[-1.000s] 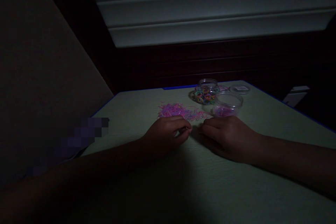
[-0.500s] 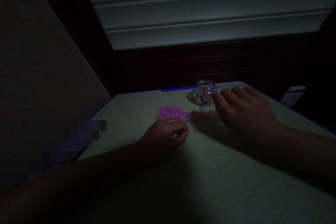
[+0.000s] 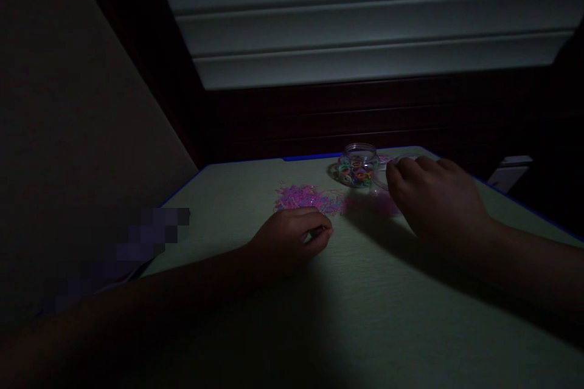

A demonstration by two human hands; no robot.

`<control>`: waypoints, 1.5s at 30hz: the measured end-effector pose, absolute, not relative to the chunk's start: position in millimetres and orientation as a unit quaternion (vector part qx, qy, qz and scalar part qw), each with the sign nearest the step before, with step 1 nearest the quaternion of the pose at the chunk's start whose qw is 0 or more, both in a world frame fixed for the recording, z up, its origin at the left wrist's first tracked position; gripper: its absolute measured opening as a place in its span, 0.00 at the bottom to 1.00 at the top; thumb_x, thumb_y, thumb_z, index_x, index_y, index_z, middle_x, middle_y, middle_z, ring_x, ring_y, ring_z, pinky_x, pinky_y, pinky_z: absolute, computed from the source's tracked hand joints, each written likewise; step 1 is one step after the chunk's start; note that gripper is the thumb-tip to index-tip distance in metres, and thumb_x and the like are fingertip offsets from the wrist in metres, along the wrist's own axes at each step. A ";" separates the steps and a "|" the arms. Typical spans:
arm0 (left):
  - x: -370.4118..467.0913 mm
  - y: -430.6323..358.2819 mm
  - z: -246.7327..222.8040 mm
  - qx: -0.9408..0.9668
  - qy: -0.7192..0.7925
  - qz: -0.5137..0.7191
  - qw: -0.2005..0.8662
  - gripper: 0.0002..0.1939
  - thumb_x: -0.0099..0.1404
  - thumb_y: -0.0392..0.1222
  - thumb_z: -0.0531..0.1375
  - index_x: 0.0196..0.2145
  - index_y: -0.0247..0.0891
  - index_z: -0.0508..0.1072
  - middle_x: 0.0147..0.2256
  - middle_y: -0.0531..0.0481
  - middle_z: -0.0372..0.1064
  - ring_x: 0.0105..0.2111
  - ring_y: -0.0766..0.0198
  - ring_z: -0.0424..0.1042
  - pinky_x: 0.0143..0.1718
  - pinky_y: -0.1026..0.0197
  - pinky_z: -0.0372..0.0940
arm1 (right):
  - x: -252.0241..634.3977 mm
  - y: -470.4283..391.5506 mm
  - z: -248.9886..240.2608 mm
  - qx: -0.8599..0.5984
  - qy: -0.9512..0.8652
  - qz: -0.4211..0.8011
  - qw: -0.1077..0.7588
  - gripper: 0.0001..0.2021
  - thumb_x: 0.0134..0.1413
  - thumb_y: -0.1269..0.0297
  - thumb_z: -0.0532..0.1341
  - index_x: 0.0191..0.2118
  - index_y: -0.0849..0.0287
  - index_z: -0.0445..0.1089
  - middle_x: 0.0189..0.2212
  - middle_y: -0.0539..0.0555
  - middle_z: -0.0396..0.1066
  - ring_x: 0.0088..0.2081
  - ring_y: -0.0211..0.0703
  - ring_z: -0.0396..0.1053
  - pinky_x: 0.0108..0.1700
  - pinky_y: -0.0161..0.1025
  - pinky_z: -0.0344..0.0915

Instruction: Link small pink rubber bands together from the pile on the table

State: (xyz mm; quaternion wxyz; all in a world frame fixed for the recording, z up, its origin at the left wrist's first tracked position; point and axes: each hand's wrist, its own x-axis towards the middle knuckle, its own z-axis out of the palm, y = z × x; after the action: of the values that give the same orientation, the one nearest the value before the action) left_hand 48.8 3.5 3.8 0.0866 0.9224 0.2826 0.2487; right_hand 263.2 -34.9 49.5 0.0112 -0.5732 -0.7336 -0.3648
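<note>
My left hand [image 3: 292, 234] rests low over the table, with thumb and forefinger pinched together; anything between the tips is too small to make out. Just beyond it lies a loose pile of pink and purple small bands [image 3: 301, 197]. My right hand [image 3: 435, 197] hangs, fingers curled downward, over a clear jar [image 3: 379, 179] with pink bands in its bottom. The fingertips are hidden behind the hand, so what they hold cannot be seen. Left of that jar stands an open clear jar [image 3: 358, 167] of multicoloured elastic bands.
The pale green table [image 3: 387, 316] has a blue edge [image 3: 310, 157]. Behind it are a dark wooden frame and a slatted white shutter [image 3: 365, 24]. A wall rises at left, with a blurred-out patch below it. A white object [image 3: 511, 173] sits beyond the right edge.
My right hand has shifted to the right, uncovering more of the jar with pink bands. My left hand keeps its pinch in nearly the same place. The view has tilted slightly.
</note>
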 end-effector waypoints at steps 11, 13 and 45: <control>50.3 2.4 5.5 0.919 0.281 0.260 0.092 0.05 0.59 0.35 0.53 0.31 0.35 0.69 0.28 0.53 0.65 0.28 0.72 0.63 0.31 0.69 0.58 | 256.2 -47.9 37.2 -0.374 -0.820 -0.415 0.125 0.10 0.53 0.73 0.49 0.38 0.63 0.66 0.29 0.55 0.66 0.29 0.44 0.60 0.30 0.40 0.50; 50.3 2.4 5.0 0.918 0.284 0.259 0.093 0.05 0.59 0.35 0.53 0.30 0.35 0.69 0.28 0.53 0.65 0.27 0.71 0.63 0.30 0.69 0.58 | 254.7 -47.3 30.1 -0.369 -0.850 -0.351 0.132 0.09 0.53 0.72 0.50 0.38 0.63 0.66 0.30 0.55 0.66 0.30 0.43 0.60 0.30 0.39 0.51; 51.3 2.2 6.3 0.917 0.291 0.258 0.082 0.06 0.58 0.34 0.53 0.30 0.36 0.70 0.26 0.54 0.65 0.24 0.73 0.62 0.27 0.71 0.57 | 250.0 -38.2 20.6 -0.522 -0.832 -0.189 -0.004 0.12 0.47 0.78 0.50 0.36 0.62 0.66 0.33 0.57 0.66 0.25 0.40 0.67 0.21 0.33 0.53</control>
State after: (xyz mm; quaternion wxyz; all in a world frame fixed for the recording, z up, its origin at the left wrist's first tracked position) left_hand 51.3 2.2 6.3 0.0823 0.9175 0.2914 0.2580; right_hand 250.0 -38.2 20.6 -0.0039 -0.5221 -0.8317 -0.1888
